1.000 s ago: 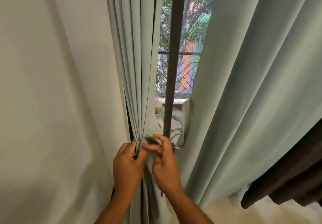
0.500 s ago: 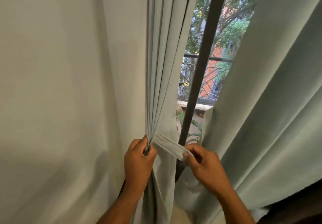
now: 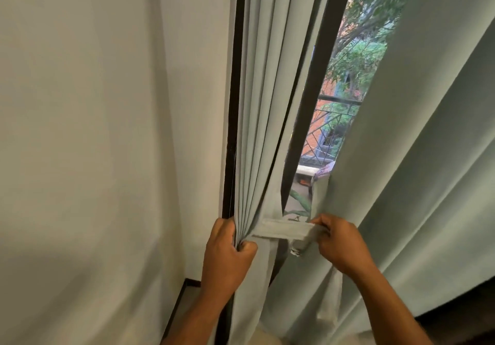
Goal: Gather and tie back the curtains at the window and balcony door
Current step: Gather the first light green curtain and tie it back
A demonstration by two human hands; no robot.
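Note:
A pale green curtain (image 3: pixel 263 119) hangs in tight pleats beside the dark door frame (image 3: pixel 233 103). My left hand (image 3: pixel 227 253) clamps the gathered pleats at waist height. A matching fabric tie-back strap (image 3: pixel 284 230) runs level from the bunch to the right. My right hand (image 3: pixel 340 242) pinches the strap's free end, where a small metal piece (image 3: pixel 296 251) dangles. A second, wider curtain panel (image 3: pixel 417 157) hangs loose on the right.
A white wall (image 3: pixel 107 130) fills the left side. A dark vertical window bar (image 3: pixel 313 87) crosses the glass, with a balcony railing (image 3: pixel 332 130) and trees behind. A dark object (image 3: pixel 463 320) sits at bottom right, by the loose panel's hem.
My right hand has drawn the strap out to the right until it lies level and taut. The left hand keeps its grip on the pleats. The view has shifted left and closer.

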